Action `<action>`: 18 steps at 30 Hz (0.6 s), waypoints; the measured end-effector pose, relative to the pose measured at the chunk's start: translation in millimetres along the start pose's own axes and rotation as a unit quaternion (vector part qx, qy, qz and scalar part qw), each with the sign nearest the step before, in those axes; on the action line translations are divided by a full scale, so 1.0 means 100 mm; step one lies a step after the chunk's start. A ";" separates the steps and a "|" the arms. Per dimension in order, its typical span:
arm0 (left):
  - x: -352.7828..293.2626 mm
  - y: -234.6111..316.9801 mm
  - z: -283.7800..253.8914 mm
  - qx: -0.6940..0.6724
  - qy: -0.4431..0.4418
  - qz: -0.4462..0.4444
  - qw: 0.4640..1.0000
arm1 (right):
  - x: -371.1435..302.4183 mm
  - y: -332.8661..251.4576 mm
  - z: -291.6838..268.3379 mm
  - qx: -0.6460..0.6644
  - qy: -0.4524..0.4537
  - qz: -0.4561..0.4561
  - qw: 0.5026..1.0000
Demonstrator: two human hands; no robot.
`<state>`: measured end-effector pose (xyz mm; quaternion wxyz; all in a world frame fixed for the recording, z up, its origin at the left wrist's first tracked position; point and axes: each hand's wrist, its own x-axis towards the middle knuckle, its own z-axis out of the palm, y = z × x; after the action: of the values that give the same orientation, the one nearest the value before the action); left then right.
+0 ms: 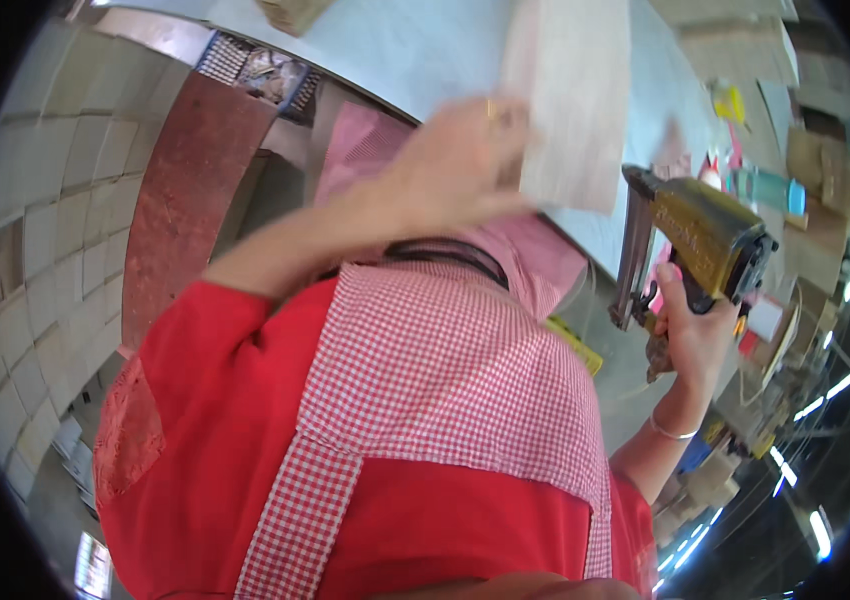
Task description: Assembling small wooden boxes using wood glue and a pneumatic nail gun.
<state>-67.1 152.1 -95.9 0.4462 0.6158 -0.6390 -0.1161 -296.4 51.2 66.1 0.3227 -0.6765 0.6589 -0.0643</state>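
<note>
Pale board [577, 110] lies on our surface [395, 60]; our blurred left hand [470, 150] is at its edge, grip unclear. Our right hand [695, 330] clamps the nailer [707, 235] off to the side. We're apparently positioning; nailing would call for a steady board.

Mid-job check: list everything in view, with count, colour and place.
nail gun: one, yellow and black, in the right hand
wooden board: one, pale, on the worktable
worktable: one, pale blue, top centre
tan block: one, tan, top edge
crate: one, blue, upper left
panel: one, reddish-brown, left
teal container: one, right
lights: several, white, lower right
other clutter: uncounted, mixed colours, far right, too small to tell
apron: one, red-and-white check, centre
bracelet: one, pale, right wrist
hands: two, bare; left blurred near the board, right gripping the nail gun
</note>
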 end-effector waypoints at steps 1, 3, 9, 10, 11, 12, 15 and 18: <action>0.19 -0.05 -0.03 0.024 0.017 0.004 1.000 | -0.03 0.06 -0.07 -0.016 -0.005 0.048 0.999; 0.60 -0.34 -0.04 0.056 0.059 0.036 0.996 | -0.07 0.29 -0.15 0.014 -0.001 0.015 1.000; 1.98 -1.27 -0.14 0.235 0.072 -0.018 0.969 | -0.30 0.70 0.07 0.094 -0.005 -0.135 0.986; 2.10 -1.43 -0.17 0.263 0.055 -0.036 0.963 | -0.33 0.71 0.11 0.097 -0.007 -0.133 0.986; 2.26 -1.52 -0.15 0.284 0.037 -0.047 0.957 | -0.38 0.73 0.14 0.099 -0.015 -0.137 0.986; 2.34 -1.59 -0.14 0.280 0.029 -0.047 0.958 | -0.39 0.72 0.18 0.098 -0.031 -0.138 0.985; 2.51 -1.72 -0.21 0.239 -0.080 -0.089 0.964 | -0.46 0.71 0.27 0.119 -0.052 -0.127 0.983; 2.54 -1.80 -0.25 0.210 -0.077 -0.072 0.972 | -0.48 0.65 0.33 0.155 -0.064 -0.109 0.980</action>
<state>113.0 -102.9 -98.5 0.2468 0.7293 -0.6354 -0.0583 -340.3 112.6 22.5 0.4559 -0.6890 0.5410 -0.1573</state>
